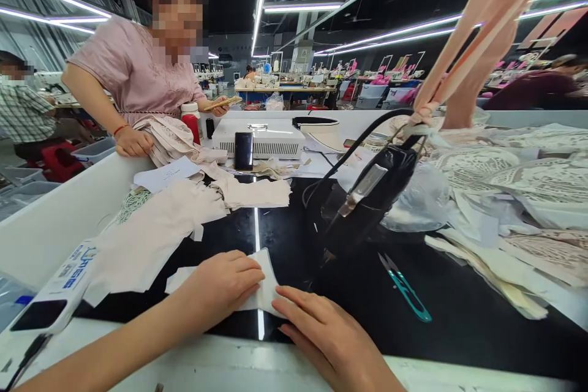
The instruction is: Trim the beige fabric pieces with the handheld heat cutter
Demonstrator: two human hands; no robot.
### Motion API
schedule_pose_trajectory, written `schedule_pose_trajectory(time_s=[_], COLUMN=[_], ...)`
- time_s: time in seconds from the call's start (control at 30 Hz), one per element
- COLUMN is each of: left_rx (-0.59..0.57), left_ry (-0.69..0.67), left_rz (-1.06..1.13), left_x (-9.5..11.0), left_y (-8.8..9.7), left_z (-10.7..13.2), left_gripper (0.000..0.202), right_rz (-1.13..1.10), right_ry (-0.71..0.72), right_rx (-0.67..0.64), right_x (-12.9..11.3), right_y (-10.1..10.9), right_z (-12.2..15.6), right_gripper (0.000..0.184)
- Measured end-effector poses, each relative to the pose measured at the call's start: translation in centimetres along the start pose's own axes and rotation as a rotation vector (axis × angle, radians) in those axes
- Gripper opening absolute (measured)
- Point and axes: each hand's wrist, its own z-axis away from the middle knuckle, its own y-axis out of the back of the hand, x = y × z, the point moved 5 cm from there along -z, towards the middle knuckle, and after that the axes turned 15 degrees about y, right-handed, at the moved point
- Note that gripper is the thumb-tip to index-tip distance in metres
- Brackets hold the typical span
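A small white cloth piece (267,285) lies on the black table surface, directly in front of me. Palm down, my left hand (232,282) rests over its left part, fingers bent together and holding it; the thumb is hidden. At its right edge is my right hand (321,327), with fingers stretched out and slightly apart, the fingertips touching or very near the cloth. Another pale flap (178,278) shows left of my left hand. Farther left lies a heap of pale cream fabric pieces (158,233).
Teal-handled thread snips (407,294) lie to the right. A black corded device (367,196) hangs by pink cloth strips (463,55). Lace pieces (542,177) cover the right side. A phone (243,150) leans on a white box (275,139). Across the table, a person (138,73) handles fabric.
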Motion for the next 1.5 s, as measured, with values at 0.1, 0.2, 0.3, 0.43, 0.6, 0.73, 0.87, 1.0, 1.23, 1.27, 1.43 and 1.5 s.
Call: schedule_pose_trajectory(time_s=[0.1, 0.2, 0.3, 0.43, 0.6, 0.73, 0.87, 1.0, 1.23, 1.27, 1.43, 1.5], left_rx=[0.018, 0.031, 0.053, 0.043, 0.049, 0.118, 0.195, 0.228, 0.263, 0.265, 0.274, 0.253], left_ry=[-0.032, -0.033, -0.031, -0.035, -0.035, -0.041, -0.021, -0.027, -0.007, -0.001, 0.006, 0.010], left_rz=[-0.018, -0.043, -0.059, -0.082, -0.090, -0.056, -0.051, -0.082, -0.091, -0.087, -0.086, -0.104], left_x=[0.6, 0.6, 0.9, 1.9, 2.8, 3.1, 3.0, 2.9, 3.0, 3.1, 3.2, 3.2], left_y=[-1.6, -2.6, -2.8, -2.9, -3.2, -3.0, -3.0, -3.9, -4.2, -4.1, -4.0, -4.1], left_z=[-1.2, -1.0, -0.4, 0.2, 0.5, 0.2, -0.2, 0.0, 0.5, 0.5, 0.6, 0.6], left_gripper=[0.016, 0.016, 0.019, 0.021, 0.022, 0.022, 0.021, 0.022, 0.024, 0.024, 0.026, 0.026], right_rz=[0.053, -0.006, -0.140, -0.321, -0.417, -0.322, -0.456, -0.611, -0.767, -0.782, -0.873, -0.886], right_ry=[-0.019, -0.273, -0.650, -0.759, -0.495, -0.509, -0.461, -0.358, -0.308, -0.314, -0.305, -0.301], right_rx=[0.036, 0.128, 0.302, 0.634, 0.950, 1.009, 0.957, 1.022, 1.067, 1.068, 1.054, 1.050], right_x=[0.9, 3.6, 6.9, 8.6, 7.9, 7.9, 8.3, 8.3, 8.7, 8.7, 8.6, 8.5], right_y=[1.6, 3.7, 5.5, 7.1, 7.6, 6.5, 4.7, 3.5, 1.9, 1.8, 1.7, 1.8], right_z=[1.4, 3.6, 4.9, 1.8, -4.7, -6.6, -7.9, -8.8, -9.0, -8.9, -9.1, -9.1], right_gripper=[0.026, 0.018, 0.029, 0.080, 0.046, 0.046, 0.046, 0.030, 0.033, 0.034, 0.032, 0.031])
